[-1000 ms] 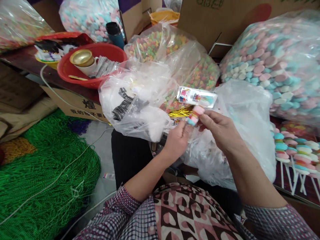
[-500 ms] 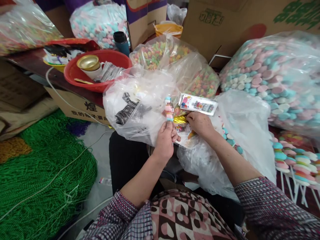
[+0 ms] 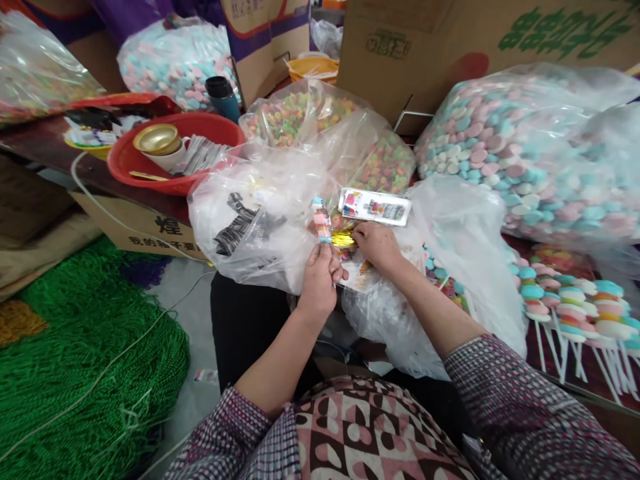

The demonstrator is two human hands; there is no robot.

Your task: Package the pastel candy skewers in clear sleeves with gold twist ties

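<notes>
My left hand (image 3: 320, 279) is closed around the lower end of a wrapped marshmallow skewer (image 3: 321, 219), which stands up above the thumb. The clear wrapper shows pink, white and blue pieces. To its right, the fingers of my right hand (image 3: 377, 245) are pinched at the end of a bundle of shiny gold twist ties (image 3: 343, 239). Just beyond that hand lies a stack of printed candy wrappers (image 3: 374, 206). Under the hands is a printed card or packet (image 3: 357, 275), partly covered.
A clear bag with black-and-white strips (image 3: 240, 223) lies left. Behind are a red basin (image 3: 175, 185) and bags of gummies (image 3: 385, 163). At right are a large marshmallow bag (image 3: 505, 143) and finished marshmallow skewers (image 3: 575, 307). Green cord (image 3: 95, 373) heaps at lower left.
The whole view has shifted, so the scene sits further left and more skewers show at right. Both hands keep nearly the same pose, the right still at the gold ties.
</notes>
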